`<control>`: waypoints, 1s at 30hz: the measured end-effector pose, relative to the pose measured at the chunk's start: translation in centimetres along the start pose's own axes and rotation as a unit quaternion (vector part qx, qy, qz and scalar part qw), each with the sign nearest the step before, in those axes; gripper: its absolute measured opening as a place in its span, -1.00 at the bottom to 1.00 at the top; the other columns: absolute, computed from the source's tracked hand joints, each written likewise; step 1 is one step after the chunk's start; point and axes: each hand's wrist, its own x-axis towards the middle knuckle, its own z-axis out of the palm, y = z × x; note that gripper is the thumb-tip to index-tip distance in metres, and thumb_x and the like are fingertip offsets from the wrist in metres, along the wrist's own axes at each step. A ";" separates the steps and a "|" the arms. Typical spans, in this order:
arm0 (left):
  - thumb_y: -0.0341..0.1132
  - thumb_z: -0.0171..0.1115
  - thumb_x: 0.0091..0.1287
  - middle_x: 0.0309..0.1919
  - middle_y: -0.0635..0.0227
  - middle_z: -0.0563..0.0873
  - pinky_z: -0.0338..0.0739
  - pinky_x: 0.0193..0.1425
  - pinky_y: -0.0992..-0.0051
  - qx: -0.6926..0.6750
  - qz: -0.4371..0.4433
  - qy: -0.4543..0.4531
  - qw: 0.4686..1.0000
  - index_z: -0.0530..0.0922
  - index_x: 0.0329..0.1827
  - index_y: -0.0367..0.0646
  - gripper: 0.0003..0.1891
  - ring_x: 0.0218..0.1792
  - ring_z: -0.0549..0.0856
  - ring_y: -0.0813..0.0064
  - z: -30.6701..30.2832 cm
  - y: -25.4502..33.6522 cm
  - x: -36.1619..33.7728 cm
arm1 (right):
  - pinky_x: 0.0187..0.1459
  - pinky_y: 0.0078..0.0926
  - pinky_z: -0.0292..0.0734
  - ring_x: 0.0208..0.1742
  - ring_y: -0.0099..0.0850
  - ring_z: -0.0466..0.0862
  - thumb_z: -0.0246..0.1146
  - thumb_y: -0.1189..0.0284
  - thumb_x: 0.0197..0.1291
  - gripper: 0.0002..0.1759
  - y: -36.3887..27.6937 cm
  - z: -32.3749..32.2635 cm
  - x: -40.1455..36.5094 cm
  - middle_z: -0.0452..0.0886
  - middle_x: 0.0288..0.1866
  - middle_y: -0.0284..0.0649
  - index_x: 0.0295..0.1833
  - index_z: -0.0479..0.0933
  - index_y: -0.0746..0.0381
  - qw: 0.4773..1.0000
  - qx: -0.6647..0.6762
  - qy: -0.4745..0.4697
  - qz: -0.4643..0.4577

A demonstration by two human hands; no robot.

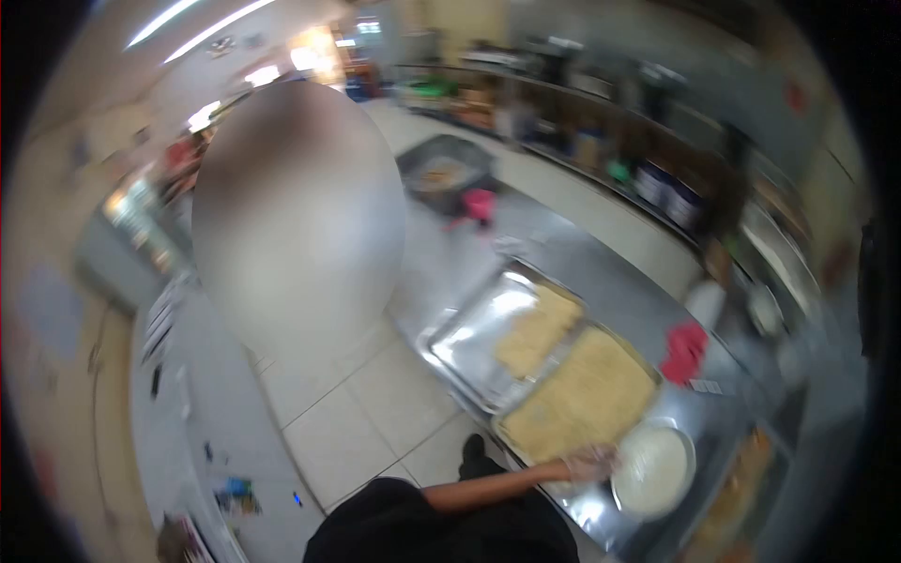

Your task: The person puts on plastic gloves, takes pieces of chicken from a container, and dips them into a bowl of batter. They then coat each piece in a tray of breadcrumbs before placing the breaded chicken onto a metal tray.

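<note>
My left hand point(591, 463), in a clear plastic glove, reaches across from the left to the rim of a round bowl point(693, 464). A smooth, whitish mixture point(652, 464) fills much of that bowl. The fingers are blurred, so whether they grip the rim or only lie against it cannot be made out. Just beyond the hand lies a metal tray with a pale yellow sheet point(582, 394) covering it. Beside it is a second metal tray point(465, 347), partly bare and shiny, with a smaller yellow piece point(540, 330) along one side. My right hand is out of view.
The trays and bowl stand on a steel table point(601, 272). A pink cloth point(684, 352) lies near the bowl, and a dark tub point(446, 174) stands farther back. Another person point(300, 244), blurred, is across the aisle. A grey counter point(202, 403) runs along the left.
</note>
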 end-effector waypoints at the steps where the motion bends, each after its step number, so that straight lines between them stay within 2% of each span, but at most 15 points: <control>1: -0.21 0.12 0.51 -0.17 0.27 0.60 0.57 -0.02 0.39 0.019 -0.017 0.000 1.000 0.50 -0.07 -0.19 -0.79 -0.14 0.62 0.38 0.9 0.7 0.0 | 0.04 -0.33 0.61 0.00 -0.37 0.71 0.07 0.18 0.49 -0.53 -1.3 0.5 0.4 0.69 0.08 -0.14 0.26 0.55 0.30 0.998 0.053 0.030 0.004; 3: -0.21 0.15 0.50 -0.07 0.24 0.58 0.59 0.00 0.41 0.170 -0.060 -0.024 0.983 0.46 0.04 -0.19 -0.76 -0.13 0.64 0.40 4.8 5.2 0.7 | 0.07 -0.37 0.62 0.04 -0.40 0.72 0.05 0.19 0.50 -0.53 -1.7 1.5 0.2 0.69 0.11 -0.15 0.28 0.54 0.30 0.986 0.094 0.106 -0.091; 4: -0.21 0.16 0.49 -0.02 0.23 0.57 0.60 0.01 0.42 0.197 -0.060 -0.037 0.978 0.44 0.10 -0.19 -0.72 -0.13 0.65 0.40 6.7 7.0 1.5 | 0.07 -0.33 0.61 0.02 -0.32 0.72 0.10 0.15 0.48 -0.51 -10.0 3.9 0.8 0.69 0.08 -0.09 0.25 0.55 0.32 0.966 0.202 0.122 0.110; 5: -0.21 0.17 0.49 0.03 0.22 0.56 0.60 0.02 0.43 0.202 -0.058 -0.052 0.976 0.42 0.16 -0.19 -0.68 -0.12 0.65 0.41 8.8 8.7 2.2 | 0.07 -0.31 0.60 -0.01 -0.34 0.70 0.17 0.15 0.44 -0.53 -12.9 5.4 1.3 0.67 0.03 -0.10 0.20 0.57 0.31 0.983 0.132 0.100 0.075; 6: -0.22 0.19 0.49 0.08 0.20 0.56 0.61 0.02 0.44 0.189 -0.052 -0.064 0.978 0.40 0.22 -0.20 -0.64 -0.12 0.66 0.42 10.8 10.0 3.1 | 0.13 -0.38 0.55 -0.02 -0.37 0.69 0.11 0.22 0.48 -0.61 -14.7 6.9 1.4 0.71 -0.10 -0.15 0.17 0.61 0.25 0.964 0.149 0.138 0.169; 8: -0.22 0.21 0.48 0.18 0.17 0.54 0.63 0.04 0.46 0.156 -0.041 -0.078 0.984 0.37 0.33 -0.20 -0.55 -0.11 0.68 0.44 13.5 11.5 4.3 | 0.04 -0.42 0.57 -0.10 -0.42 0.69 0.13 0.26 0.47 -0.65 -12.1 12.5 2.7 0.72 -0.11 -0.21 0.14 0.61 0.27 0.948 0.284 0.136 0.051; 10: -0.22 0.24 0.47 0.28 0.14 0.53 0.64 0.05 0.48 0.150 -0.038 -0.070 0.985 0.33 0.45 -0.20 -0.45 -0.10 0.69 0.45 14.6 11.2 4.9 | 0.02 -0.45 0.59 -0.09 -0.46 0.69 0.14 0.27 0.49 -0.66 -11.7 16.3 4.0 0.72 -0.06 -0.25 0.15 0.61 0.27 0.933 0.347 0.081 0.056; 12: -0.23 0.28 0.45 0.20 0.18 0.58 0.62 0.06 0.48 0.190 -0.059 -0.021 0.980 0.34 0.43 -0.20 -0.45 -0.08 0.68 0.46 13.4 9.8 5.1 | 0.02 -0.48 0.60 -0.03 -0.49 0.68 0.15 0.24 0.50 -0.64 -12.2 19.6 4.8 0.71 -0.04 -0.28 0.18 0.59 0.26 0.818 0.559 0.060 0.118; 14: -0.28 0.37 0.38 0.04 0.25 0.68 0.61 0.09 0.45 0.125 -0.091 0.097 0.983 0.41 0.37 -0.20 -0.46 -0.04 0.67 0.49 12.4 7.6 4.5 | -0.01 -0.50 0.59 -0.06 -0.51 0.67 0.16 0.26 0.49 -0.66 -11.1 20.7 4.2 0.71 -0.05 -0.29 0.15 0.61 0.28 0.836 0.531 0.070 0.120; 16: -0.24 0.37 0.39 0.00 0.33 0.68 0.61 0.02 0.50 0.111 -0.101 0.113 0.982 0.46 0.30 -0.21 -0.51 -0.05 0.67 0.54 12.3 8.0 3.9 | -0.01 -0.43 0.58 -0.04 -0.48 0.67 0.15 0.24 0.49 -0.63 -9.2 21.3 4.4 0.71 -0.03 -0.25 0.17 0.60 0.28 0.882 0.444 0.067 0.144; 18: -0.21 0.38 0.40 -0.03 0.40 0.68 0.62 -0.06 0.55 0.095 -0.111 0.128 0.981 0.50 0.23 -0.22 -0.56 -0.06 0.66 0.59 11.6 8.8 3.3 | 0.02 -0.39 0.58 -0.02 -0.43 0.67 0.14 0.22 0.48 -0.61 -7.7 21.6 4.9 0.71 0.00 -0.22 0.18 0.59 0.28 0.854 0.488 0.033 0.179; 21: -0.35 0.41 0.33 0.08 0.23 0.68 0.62 0.06 0.49 0.242 -0.041 0.026 0.969 0.55 0.26 -0.21 -0.55 -0.01 0.69 0.50 10.2 10.3 3.2 | 0.14 -0.36 0.53 0.06 -0.37 0.67 0.10 0.04 0.50 -0.48 -7.4 21.0 5.2 0.69 0.12 -0.20 0.26 0.55 0.24 0.800 0.562 -0.046 0.203; 23: -0.35 0.40 0.36 0.10 0.26 0.68 0.62 0.06 0.52 0.171 -0.131 -0.028 0.976 0.53 0.31 -0.20 -0.53 0.02 0.68 0.53 9.9 11.0 3.3 | 0.12 -0.37 0.55 0.06 -0.41 0.66 0.12 0.06 0.50 -0.49 -9.6 21.1 5.3 0.69 0.07 -0.24 0.22 0.57 0.27 0.824 0.533 -0.123 0.148; 24: -0.35 0.40 0.36 0.10 0.26 0.68 0.62 0.06 0.52 0.172 -0.135 -0.030 0.975 0.53 0.31 -0.20 -0.53 0.02 0.68 0.53 9.9 11.1 3.1 | 0.11 -0.42 0.56 0.08 -0.49 0.64 0.17 0.10 0.48 -0.51 -10.1 21.0 5.6 0.67 0.05 -0.29 0.20 0.57 0.32 0.871 0.440 -0.152 0.155; 30: -0.34 0.35 0.41 0.03 0.35 0.71 0.61 0.01 0.55 0.124 -0.209 0.004 0.970 0.55 0.25 -0.26 -0.61 -0.02 0.67 0.62 9.3 11.5 2.7 | 0.08 -0.54 0.55 -0.01 -0.60 0.62 0.29 0.27 0.41 -0.64 -8.0 20.8 5.7 0.67 -0.07 -0.34 0.08 0.60 0.36 0.868 0.456 -0.191 0.046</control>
